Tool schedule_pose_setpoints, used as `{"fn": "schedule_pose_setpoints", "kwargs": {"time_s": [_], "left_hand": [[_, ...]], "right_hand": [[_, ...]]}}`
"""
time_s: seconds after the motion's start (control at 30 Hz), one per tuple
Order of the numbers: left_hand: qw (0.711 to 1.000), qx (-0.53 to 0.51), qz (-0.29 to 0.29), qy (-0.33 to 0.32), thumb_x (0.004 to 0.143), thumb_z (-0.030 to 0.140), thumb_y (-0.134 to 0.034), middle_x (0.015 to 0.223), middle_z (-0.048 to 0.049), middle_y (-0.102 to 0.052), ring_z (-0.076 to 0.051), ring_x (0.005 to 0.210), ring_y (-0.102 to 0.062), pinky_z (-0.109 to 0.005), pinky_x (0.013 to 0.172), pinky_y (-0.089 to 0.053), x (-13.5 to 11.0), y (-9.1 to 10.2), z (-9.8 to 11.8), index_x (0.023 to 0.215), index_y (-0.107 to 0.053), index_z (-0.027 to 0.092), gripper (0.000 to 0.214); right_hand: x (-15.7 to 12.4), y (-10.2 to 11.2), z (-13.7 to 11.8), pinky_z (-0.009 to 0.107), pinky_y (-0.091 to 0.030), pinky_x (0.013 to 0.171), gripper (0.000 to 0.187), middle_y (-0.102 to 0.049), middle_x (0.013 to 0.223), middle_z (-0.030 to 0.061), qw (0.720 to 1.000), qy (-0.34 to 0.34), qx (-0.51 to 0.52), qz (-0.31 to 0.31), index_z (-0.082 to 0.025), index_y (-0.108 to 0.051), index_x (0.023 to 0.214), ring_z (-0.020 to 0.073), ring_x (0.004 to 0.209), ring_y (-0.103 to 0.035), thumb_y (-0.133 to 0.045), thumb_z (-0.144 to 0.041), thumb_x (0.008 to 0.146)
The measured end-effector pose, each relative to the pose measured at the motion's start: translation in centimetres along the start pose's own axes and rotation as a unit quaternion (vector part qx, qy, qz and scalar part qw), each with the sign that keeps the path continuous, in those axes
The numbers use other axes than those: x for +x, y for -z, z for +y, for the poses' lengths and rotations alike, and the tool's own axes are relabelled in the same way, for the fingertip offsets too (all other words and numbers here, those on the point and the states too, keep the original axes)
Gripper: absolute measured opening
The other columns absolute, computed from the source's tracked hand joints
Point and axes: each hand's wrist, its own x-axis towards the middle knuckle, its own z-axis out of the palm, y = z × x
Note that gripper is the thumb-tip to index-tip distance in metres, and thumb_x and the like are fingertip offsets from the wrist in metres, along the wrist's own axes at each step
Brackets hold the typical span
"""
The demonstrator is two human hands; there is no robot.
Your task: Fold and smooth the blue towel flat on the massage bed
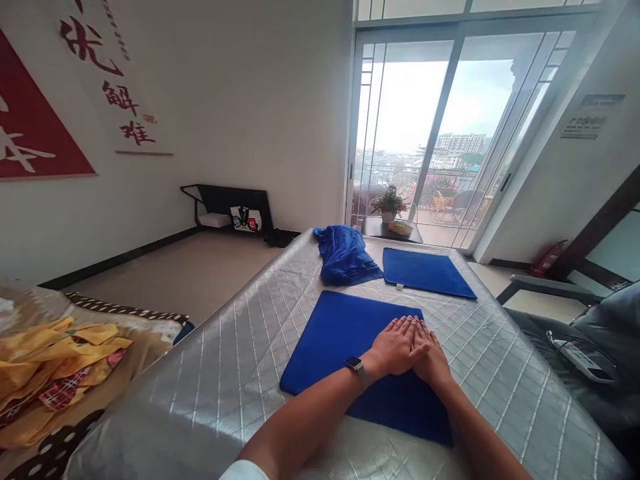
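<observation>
My left hand (397,348), with a watch (355,364) on its wrist, lies flat with its fingers stretched out. It partly overlaps my right hand (431,359), which is also flat, fingers straight. Both rest on the right side of a folded blue towel (320,340) spread in front of me. Beyond it lies another flat, folded blue towel (427,270) with a small white tag. To that one's left sits a crumpled blue towel (345,253). All three are on a silver quilted table cover (230,360).
Yellow and plaid clothes (65,367) are heaped at the left. On the right stands a dark armchair (530,320) holding a white power strip (583,360). A small table with a potted plant (389,203) is by the glass door. A fire extinguisher (549,258) stands near the right wall.
</observation>
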Motion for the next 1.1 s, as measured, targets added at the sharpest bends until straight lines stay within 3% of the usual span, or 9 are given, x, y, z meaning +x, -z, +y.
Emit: {"fn": "schedule_pose_setpoints", "kwargs": {"time_s": [0.1, 0.23, 0.53, 0.63, 0.9, 1.1], "left_hand": [[1.0, 0.004, -0.006, 0.011, 0.102, 0.06, -0.006, 0.161, -0.0145, -0.027, -0.021, 0.151, -0.019, -0.038, 0.123, -0.016, -0.1, -0.7, -0.7, 0.156, -0.023, 0.006, 0.078], [0.998, 0.009, -0.026, 0.051, 0.101, 0.06, -0.006, 0.161, -0.0157, -0.026, -0.022, 0.151, -0.016, -0.038, 0.123, -0.013, -1.6, 0.0, -3.1, 0.155, -0.025, 0.003, 0.08], [0.976, 0.041, -0.002, 0.212, 0.098, 0.069, -0.01, 0.161, -0.0162, -0.026, -0.029, 0.15, -0.019, -0.047, 0.122, -0.016, -7.2, 3.9, -12.6, 0.156, -0.026, 0.008, 0.085], [0.967, 0.056, 0.011, 0.248, 0.098, 0.069, -0.01, 0.161, -0.0185, -0.024, -0.029, 0.15, -0.019, -0.047, 0.122, -0.017, -9.1, 4.5, -14.7, 0.155, -0.026, 0.006, 0.087], [0.962, 0.062, 0.015, 0.267, 0.097, 0.071, -0.009, 0.161, -0.0209, -0.02, -0.029, 0.151, -0.017, -0.046, 0.122, -0.018, -9.7, 4.3, -15.2, 0.154, -0.026, 0.002, 0.092], [0.964, 0.074, 0.028, 0.253, 0.098, 0.069, -0.011, 0.161, -0.021, -0.023, -0.03, 0.15, -0.02, -0.048, 0.121, -0.019, -9.8, 3.8, -15.6, 0.155, -0.025, 0.004, 0.088]], "right_hand": [[0.1, -0.3, 0.0, 0.039, -0.016, 0.121, 0.059, -0.021, 0.163, 0.0091, 1.0, 0.005, -0.009, 0.006, -0.011, -0.03, 0.155, 0.0218, 0.151, -0.015, -0.025, -0.022, 0.098], [0.3, 0.1, -0.3, 0.041, -0.016, 0.122, 0.061, -0.021, 0.163, 0.01, 1.0, -0.011, 0.0, -0.002, -0.007, -0.026, 0.156, 0.0224, 0.151, -0.017, -0.02, -0.033, 0.101], [0.5, 0.9, -0.7, 0.04, -0.014, 0.122, 0.063, -0.02, 0.164, 0.0086, 0.998, -0.039, 0.034, -0.02, -0.007, -0.021, 0.157, 0.0203, 0.151, -0.015, -0.015, -0.036, 0.102], [0.5, 0.7, -0.6, 0.04, -0.014, 0.122, 0.062, -0.02, 0.164, 0.0085, 0.999, -0.037, 0.03, -0.022, -0.007, -0.021, 0.157, 0.0204, 0.151, -0.015, -0.016, -0.036, 0.101], [1.9, 2.1, -0.3, 0.04, -0.021, 0.12, 0.064, -0.023, 0.163, 0.0108, 0.996, -0.052, 0.047, -0.05, -0.006, -0.025, 0.156, 0.0218, 0.149, -0.023, -0.017, -0.039, 0.101], [4.6, 2.2, -0.1, 0.041, -0.018, 0.121, 0.062, -0.024, 0.162, 0.0129, 0.998, -0.043, 0.042, -0.016, -0.004, -0.028, 0.155, 0.023, 0.15, -0.019, -0.018, -0.036, 0.102]]}}
